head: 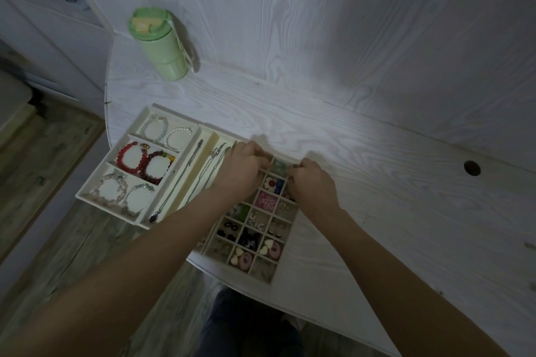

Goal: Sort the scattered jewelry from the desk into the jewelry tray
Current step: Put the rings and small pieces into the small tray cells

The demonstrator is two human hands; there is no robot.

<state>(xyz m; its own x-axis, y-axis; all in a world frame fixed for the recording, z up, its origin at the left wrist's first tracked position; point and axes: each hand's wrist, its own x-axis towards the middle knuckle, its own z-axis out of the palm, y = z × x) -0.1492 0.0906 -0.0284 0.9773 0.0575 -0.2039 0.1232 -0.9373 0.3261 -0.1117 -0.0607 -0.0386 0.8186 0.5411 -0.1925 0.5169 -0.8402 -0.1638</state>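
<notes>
Both hands sit over the far end of the jewelry tray (136, 182), which lies at the counter's (391, 211) near-left edge, its left part overhanging the rim. Left hand (242, 169) has fingers curled down into a far grid cell; what it pinches, if anything, is hidden, so can't tell. Right hand (314, 182) likewise curled at the far-right cells, fingertips blurred and out of sight; grip unclear. Forearms cover part of the grid and the necklace slots. Dim light; small pieces in near cells hard to make out. Visible: red bead bracelets (145, 161), pearl bracelet (177, 136) and clear crystal ones in the left compartments, thin chain w/ dark pendant (153, 216), pink flower piece (268, 201), heart-shaped pieces (266, 246). Counter is white wood-grain w/ a round hole (472, 168) at right. Green cylindrical bottle (159, 43) stands at the far-left corner.
</notes>
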